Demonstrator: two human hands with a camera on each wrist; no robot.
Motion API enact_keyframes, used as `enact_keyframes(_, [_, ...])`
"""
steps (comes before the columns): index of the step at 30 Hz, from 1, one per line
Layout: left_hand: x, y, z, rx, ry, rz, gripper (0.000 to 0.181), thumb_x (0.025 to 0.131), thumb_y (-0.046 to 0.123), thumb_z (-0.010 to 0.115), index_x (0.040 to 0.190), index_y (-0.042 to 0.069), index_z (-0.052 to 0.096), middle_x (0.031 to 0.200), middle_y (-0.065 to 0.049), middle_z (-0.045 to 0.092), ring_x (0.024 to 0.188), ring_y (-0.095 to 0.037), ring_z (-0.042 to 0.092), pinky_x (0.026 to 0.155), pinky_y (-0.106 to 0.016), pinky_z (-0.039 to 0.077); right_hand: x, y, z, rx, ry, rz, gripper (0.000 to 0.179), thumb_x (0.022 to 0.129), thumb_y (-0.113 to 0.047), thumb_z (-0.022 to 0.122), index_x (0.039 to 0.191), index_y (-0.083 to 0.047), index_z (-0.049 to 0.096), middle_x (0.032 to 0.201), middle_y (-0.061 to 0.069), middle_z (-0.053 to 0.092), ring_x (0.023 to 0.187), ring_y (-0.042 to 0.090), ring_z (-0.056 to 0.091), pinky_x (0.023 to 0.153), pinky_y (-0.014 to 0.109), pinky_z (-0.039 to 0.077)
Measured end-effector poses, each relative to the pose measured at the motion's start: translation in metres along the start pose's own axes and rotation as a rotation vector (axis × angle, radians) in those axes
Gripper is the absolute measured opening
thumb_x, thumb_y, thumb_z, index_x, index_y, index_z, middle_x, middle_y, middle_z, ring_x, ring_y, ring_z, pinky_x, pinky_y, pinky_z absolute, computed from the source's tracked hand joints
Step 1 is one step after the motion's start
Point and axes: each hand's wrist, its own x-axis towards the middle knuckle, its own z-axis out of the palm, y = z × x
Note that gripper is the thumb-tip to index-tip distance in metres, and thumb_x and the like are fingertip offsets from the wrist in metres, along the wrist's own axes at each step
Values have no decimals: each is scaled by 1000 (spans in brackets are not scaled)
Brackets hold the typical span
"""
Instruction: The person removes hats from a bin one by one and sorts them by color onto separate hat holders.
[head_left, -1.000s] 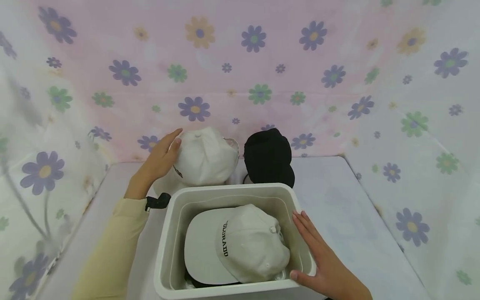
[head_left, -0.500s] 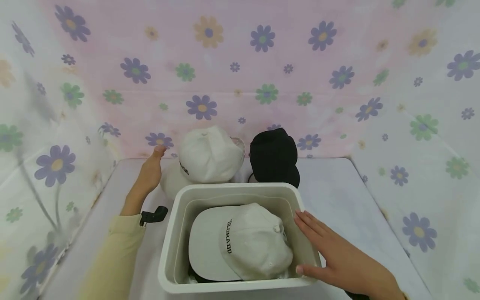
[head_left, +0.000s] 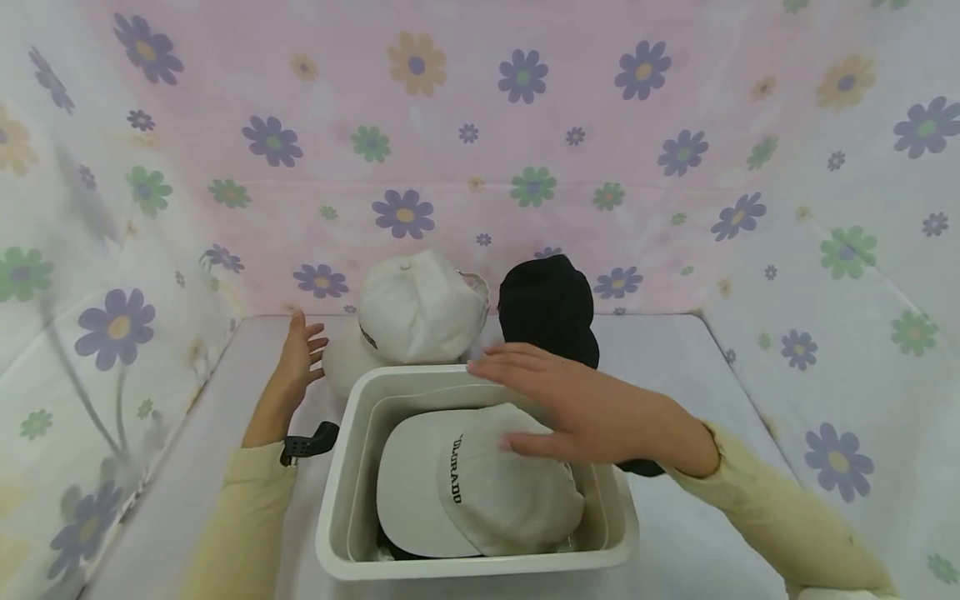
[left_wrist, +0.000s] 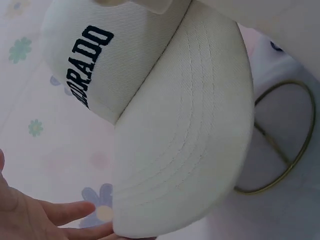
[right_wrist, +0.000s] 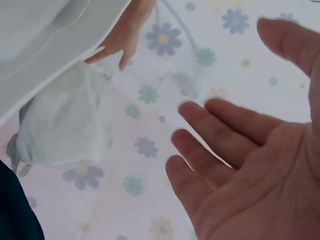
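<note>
A white baseball cap (head_left: 420, 308) sits raised at the back left, its brim pointing left. Beside that brim (left_wrist: 185, 140) is my left hand (head_left: 294, 365), fingers spread and relaxed, fingertips right at the brim's edge in the left wrist view. My right hand (head_left: 558, 404) hovers over the white plastic bin (head_left: 330, 500), palm down with straight fingers, holding nothing. Inside the bin lies another white cap (head_left: 420, 483) lettered "COLORADO", its first letter unclear, with something dark beneath. My right hand covers part of that cap and the bin's far rim.
Behind the bin, right of the raised white cap, stands a black cap (head_left: 543, 304). A thin brass-coloured wire ring (left_wrist: 300, 165) lies near the brim in the left wrist view. Flower-printed cloth (head_left: 480, 167) walls the white table (head_left: 697, 400) at the back and sides.
My left hand has come away from the white cap's crown, leftward and down beside the brim. My right hand has left the bin's right rim and swung left over the bin.
</note>
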Motion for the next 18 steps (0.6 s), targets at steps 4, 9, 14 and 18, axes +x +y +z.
enact_keyframes(4, [2,-7,-2,-188,58,-53,85,103,63,1,163,3,3,168,-26,7,154,-43,17,123,-50,26,35,13,-6,80,37,58,71,101,-35,65,159,-12,31,162,3,35,150,18,31,120,44,34])
enact_keyframes(9, [2,-14,-10,-580,152,-146,75,105,59,13,164,13,9,167,-16,18,145,-29,36,105,-33,45,74,20,-10,93,41,237,78,103,-46,57,163,-13,19,167,4,25,155,20,22,123,45,27])
enact_keyframes(14, [4,-23,-15,-913,149,-228,67,107,54,20,164,20,10,166,-3,15,144,-17,33,110,-31,41,111,35,-11,108,44,367,83,104,-51,51,163,-7,12,170,11,15,157,24,15,126,43,20])
enact_keyframes(18, [6,-32,-8,-967,98,-255,68,106,53,19,164,19,7,167,1,10,150,-13,23,114,-28,34,132,54,-7,120,14,451,85,106,-49,47,162,0,6,169,18,10,157,30,13,127,44,17])
